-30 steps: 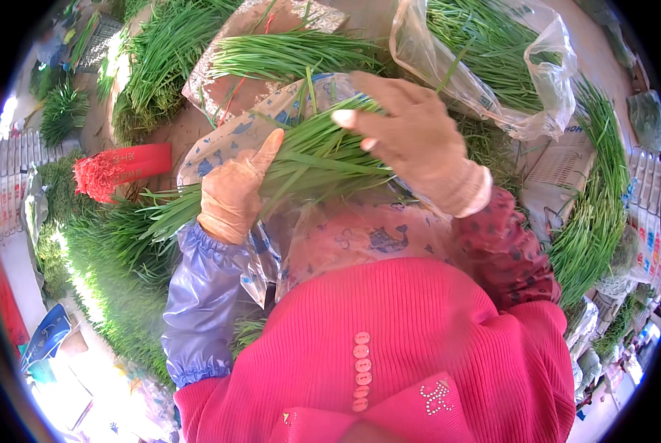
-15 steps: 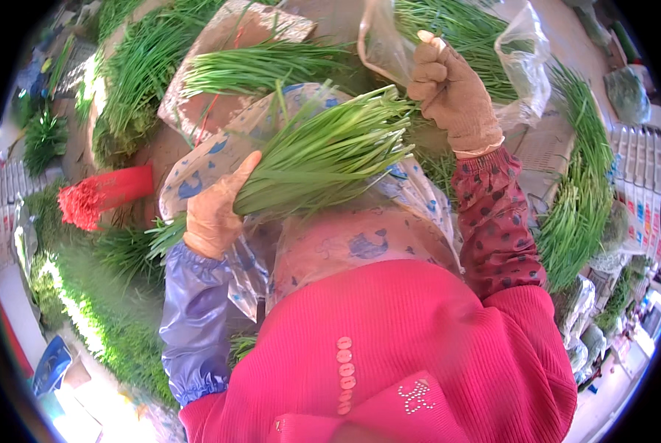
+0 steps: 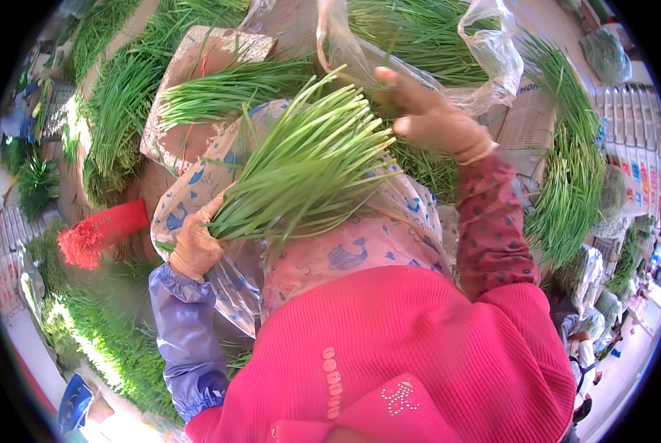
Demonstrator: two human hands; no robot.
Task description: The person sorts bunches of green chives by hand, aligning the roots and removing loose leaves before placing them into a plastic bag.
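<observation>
My left hand [image 3: 195, 244], in a tan glove, is closed round the leafy part of a thick bunch of garlic chives [image 3: 308, 166]. The bunch lies slanted above my lap, its pale stem ends fanned toward the upper right. My right hand [image 3: 441, 122], gloved too and somewhat blurred, hovers just right of those stem ends. Its fingers are stretched out with the thumb apart, and I see nothing in it. Under the bunch, a clear plastic apron with blue whale prints [image 3: 345, 255] covers my lap.
Another chive bunch [image 3: 227, 92] rests on a board [image 3: 169, 140] with a red tie across it. A red bundle of ties [image 3: 109, 229] stands at left. Ahead, a clear plastic bag [image 3: 485, 44] borders a chive heap [image 3: 419, 37]. More chives [image 3: 567, 184] line the right.
My right hand has gone from curled fingers to outstretched ones and lowered slightly toward the stem ends. My left hand and its bunch have shifted a little left and down in view.
</observation>
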